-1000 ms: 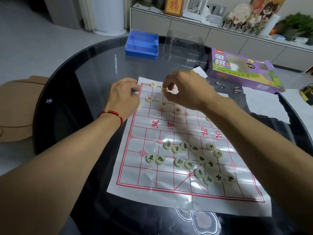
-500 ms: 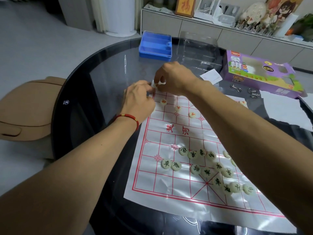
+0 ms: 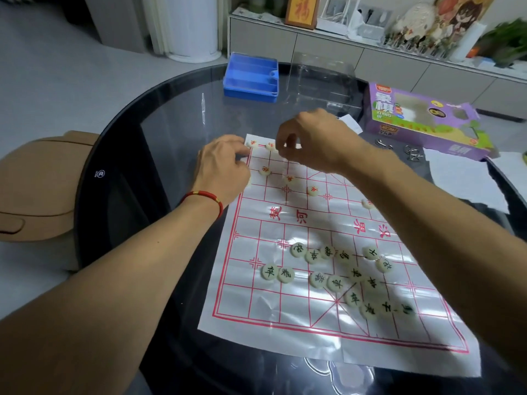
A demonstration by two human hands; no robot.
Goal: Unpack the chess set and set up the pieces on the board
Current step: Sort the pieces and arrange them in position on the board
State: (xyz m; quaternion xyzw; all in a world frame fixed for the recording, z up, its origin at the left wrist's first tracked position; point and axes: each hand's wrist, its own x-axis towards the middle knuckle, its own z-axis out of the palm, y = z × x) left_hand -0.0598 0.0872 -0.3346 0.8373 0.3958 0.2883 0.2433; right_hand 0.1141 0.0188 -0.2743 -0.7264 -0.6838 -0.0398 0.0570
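The board sheet [image 3: 322, 252] lies on the round dark table [image 3: 159, 143], its near edge close to the table rim. Black-marked pieces [image 3: 336, 269] cluster near; red-marked pieces [image 3: 291, 178] sit far. Both hands hover at the far left corner: the left hand [image 3: 225, 166] with fingers curled, its grasp hidden; the right hand [image 3: 310, 141] also curled, contents unclear.

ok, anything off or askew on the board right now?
Yes. The black-marked pieces sit bunched in a loose heap on the near half of the paper board, off the line crossings, some touching. The board's surface looks wrinkled, not flat.
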